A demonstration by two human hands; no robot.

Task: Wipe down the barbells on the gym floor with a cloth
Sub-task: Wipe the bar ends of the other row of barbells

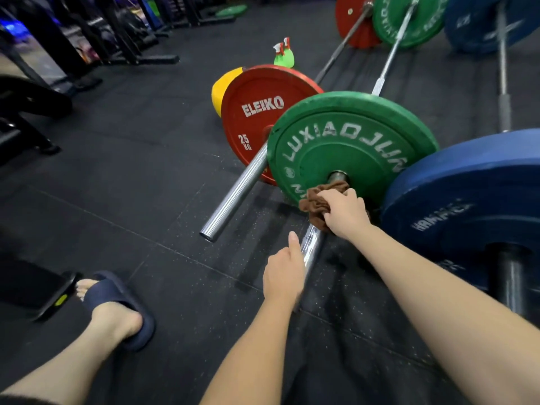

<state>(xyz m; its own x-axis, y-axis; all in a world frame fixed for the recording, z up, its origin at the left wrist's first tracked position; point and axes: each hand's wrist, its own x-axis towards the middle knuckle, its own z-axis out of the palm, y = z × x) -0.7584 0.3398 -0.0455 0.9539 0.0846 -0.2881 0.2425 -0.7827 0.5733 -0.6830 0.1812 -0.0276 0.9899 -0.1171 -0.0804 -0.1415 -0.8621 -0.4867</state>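
Your right hand (pixel 344 213) grips the crumpled brown cloth (pixel 314 203) around the chrome barbell sleeve (pixel 311 247), just beside the green bumper plate (pixel 350 147). Your left hand (pixel 282 273) holds the same sleeve nearer you, thumb extended along it. The plate stands on the black rubber floor (pixel 146 200).

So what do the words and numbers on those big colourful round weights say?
"ELEIKO": near red plate.
"25 KG": same red plate, lower down.
"LUXIAOJUN": near green plate.
Near blue plate: white letters, too blurred to read.
Far green plate and far blue plate: lettering too blurred.
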